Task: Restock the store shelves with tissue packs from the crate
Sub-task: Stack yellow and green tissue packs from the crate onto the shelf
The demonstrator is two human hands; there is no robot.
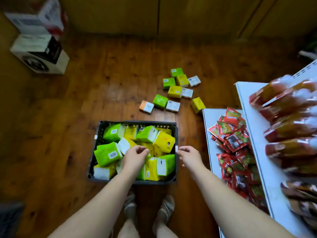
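Tissue packs (108,152), green and yellow: heaped in dark crate (137,182) on wooden floor (51,134), under left hand (136,156), fingers curled. Right hand (189,156) at crate's right rim, also curled; grip cannot be told for either. Loose packs (175,91) beyond crate; white shelf (208,117) with red sachets (231,134) at right.

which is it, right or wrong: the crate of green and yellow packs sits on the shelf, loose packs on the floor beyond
Wrong: the head view shows the crate on the floor beside the shelf, not on it. The rest holds: green and yellow packs inside, loose packs beyond.
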